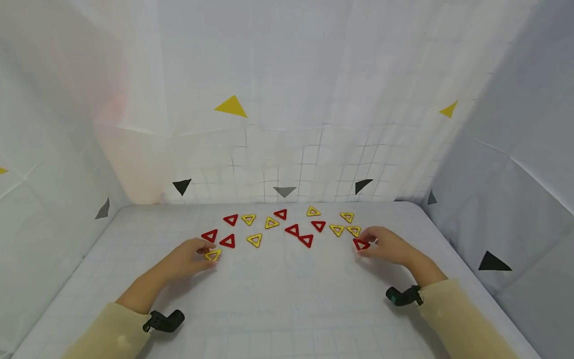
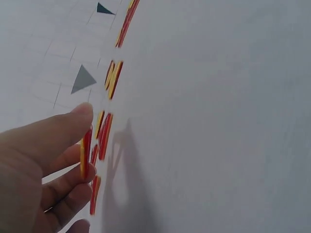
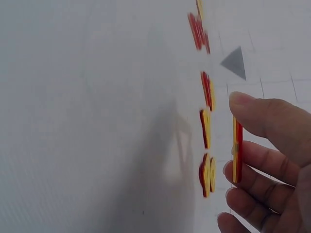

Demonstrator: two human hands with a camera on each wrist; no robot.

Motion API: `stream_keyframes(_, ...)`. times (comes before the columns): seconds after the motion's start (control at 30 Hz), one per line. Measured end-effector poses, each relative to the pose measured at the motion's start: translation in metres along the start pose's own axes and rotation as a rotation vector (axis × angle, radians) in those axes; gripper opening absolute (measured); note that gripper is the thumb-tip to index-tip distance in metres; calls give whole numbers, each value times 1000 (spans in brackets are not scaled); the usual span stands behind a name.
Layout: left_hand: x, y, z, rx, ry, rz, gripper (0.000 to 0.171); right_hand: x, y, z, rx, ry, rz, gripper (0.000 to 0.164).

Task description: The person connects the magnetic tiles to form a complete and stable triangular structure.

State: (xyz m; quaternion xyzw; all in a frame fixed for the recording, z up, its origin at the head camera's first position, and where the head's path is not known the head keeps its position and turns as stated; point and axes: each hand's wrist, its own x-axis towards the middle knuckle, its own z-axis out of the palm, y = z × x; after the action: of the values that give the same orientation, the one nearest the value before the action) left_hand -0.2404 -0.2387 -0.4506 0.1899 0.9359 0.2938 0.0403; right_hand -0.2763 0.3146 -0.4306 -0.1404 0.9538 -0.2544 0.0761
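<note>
My left hand [image 1: 190, 257] pinches a triangle piece whose yellow face [image 1: 213, 255] shows in the head view. Seen from the left wrist, that triangle [image 2: 85, 154] is edge-on, red and yellow, between thumb and fingers, above its shadow. Far to the right, my right hand [image 1: 387, 244] grips another triangle, its red face [image 1: 360, 244] showing. The right wrist view gives this triangle [image 3: 237, 148] edge-on, with the thumb above it and fingertips below. Between the hands lie several flat open-centred triangles, some red like the one [image 1: 227, 241] near my left hand, others yellow like this triangle [image 1: 254, 240].
The loose triangles spread along the back of a white table [image 1: 278, 299]. White sheets [image 1: 287, 89] rise behind and at both sides, marked with black, grey and yellow triangles. A black camera [image 1: 166, 321] is strapped to my left wrist, another camera [image 1: 402, 296] to my right.
</note>
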Motion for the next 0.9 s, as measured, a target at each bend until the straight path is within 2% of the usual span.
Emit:
stream_keyframes(0.37, 0, 30, 20, -22, -77, 25, 36, -6, -26, 14, -12, -80, -60, 34)
stream_keyframes(0.7, 4, 57, 32, -14, -163, 80, 38, -12, -52, 24, 17, -153, -95, 35)
stream_keyframes(0.9, 7, 71, 41, -25, -216, 106, 39, -13, -58, 33, 48, -202, -189, 32)
